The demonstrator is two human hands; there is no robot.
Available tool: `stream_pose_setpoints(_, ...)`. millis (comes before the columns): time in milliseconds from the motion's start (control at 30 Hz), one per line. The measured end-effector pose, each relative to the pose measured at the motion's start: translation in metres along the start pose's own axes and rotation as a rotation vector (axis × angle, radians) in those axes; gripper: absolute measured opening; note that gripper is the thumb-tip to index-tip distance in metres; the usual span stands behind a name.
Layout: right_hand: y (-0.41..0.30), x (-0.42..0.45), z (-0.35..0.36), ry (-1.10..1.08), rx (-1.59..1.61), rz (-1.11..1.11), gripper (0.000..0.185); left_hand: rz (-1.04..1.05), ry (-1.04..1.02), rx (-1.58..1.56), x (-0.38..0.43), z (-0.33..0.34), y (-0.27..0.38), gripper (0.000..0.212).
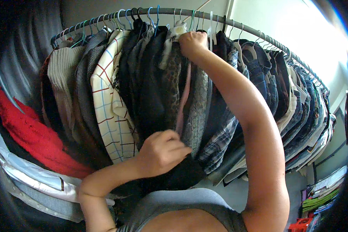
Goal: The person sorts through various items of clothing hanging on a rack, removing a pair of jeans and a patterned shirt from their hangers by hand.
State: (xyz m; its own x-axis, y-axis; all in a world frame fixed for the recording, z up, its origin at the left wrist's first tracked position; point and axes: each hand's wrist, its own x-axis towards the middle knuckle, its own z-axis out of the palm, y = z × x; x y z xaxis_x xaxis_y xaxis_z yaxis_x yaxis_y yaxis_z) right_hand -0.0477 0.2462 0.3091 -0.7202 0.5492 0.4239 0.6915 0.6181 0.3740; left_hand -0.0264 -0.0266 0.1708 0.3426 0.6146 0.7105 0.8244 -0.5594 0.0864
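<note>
A long metal clothes rail [169, 11] curves across the view, packed with garments on hangers. My right hand [193, 43] is raised just below the rail, its fingers curled at the tops of the hung clothes; what lies inside its fingers is hidden. Beneath it hang a grey patterned garment [196, 110] and a narrow pink one [184, 98]. My left hand [165, 150] is lower, in front of dark clothes, with its fingers bent; whether it pinches fabric I cannot tell. Left of the dark clothes hangs a cream checked shirt [107, 110].
Knitwear [65, 66] hangs at the left, and denim garments [256, 75] at the right. A red garment [32, 133] and folded light-coloured clothes [32, 174] lie at the lower left. Folded textiles [322, 200] are stacked above a red plastic container [300, 225] at the lower right.
</note>
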Motion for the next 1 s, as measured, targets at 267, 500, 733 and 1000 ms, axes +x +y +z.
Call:
stream_pose_setpoints(267, 0.030, -0.003, -0.001, 0.141, 0.538, 0.143, 0.024, -0.363, 0.106, -0.700, 0.041, 0.013, -0.068, 0.014)
stream_pose_setpoints(500, 0.137, 0.048, 0.010, -0.181, 1.915, 0.176, 0.020, -0.458, 0.163, -0.391, 0.031, 0.031, -0.106, 0.013)
stream_pose_setpoints(733, 0.102, -0.187, -0.067, -0.387, 2.056, 0.428, 0.015, -0.446, 0.343, -0.450, 0.008, 0.030, -0.087, 0.012)
stream_pose_setpoints(1000, 0.186, -0.369, -0.051, -0.222, 2.036, 0.295, 0.040, -0.549, 0.499, -0.252, 0.000, 0.015, 0.022, 0.015)
